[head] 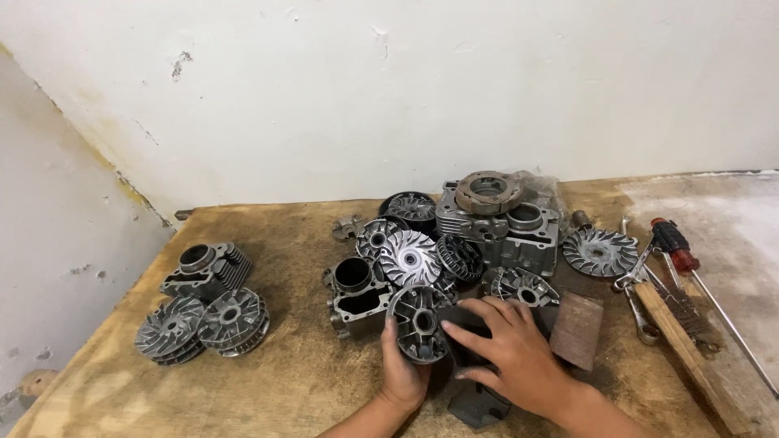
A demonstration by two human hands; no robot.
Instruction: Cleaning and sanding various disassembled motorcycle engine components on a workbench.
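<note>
My left hand (400, 371) grips a round grey finned metal disc (417, 321), holding it on edge on the wooden bench (292, 381). My right hand (510, 350) lies flat, fingers spread, on a dark flat piece (469, 324) next to that disc. A dark metal part (477, 405) lies under my right wrist. Just behind my hands sits a pile of engine parts: a shiny finned disc (410, 258), a cylinder block (355, 292) and a larger cylinder block (519, 231) with a round clutch piece (487, 191) on top.
At the left stand a finned cylinder (204, 272) and two finned discs (203, 323). A brown sanding block (577, 328) lies right of my hand. Farther right are a finned disc (600, 251), spanners (637, 296), a wire brush (682, 328) and a red-handled screwdriver (680, 247). A white wall rises behind.
</note>
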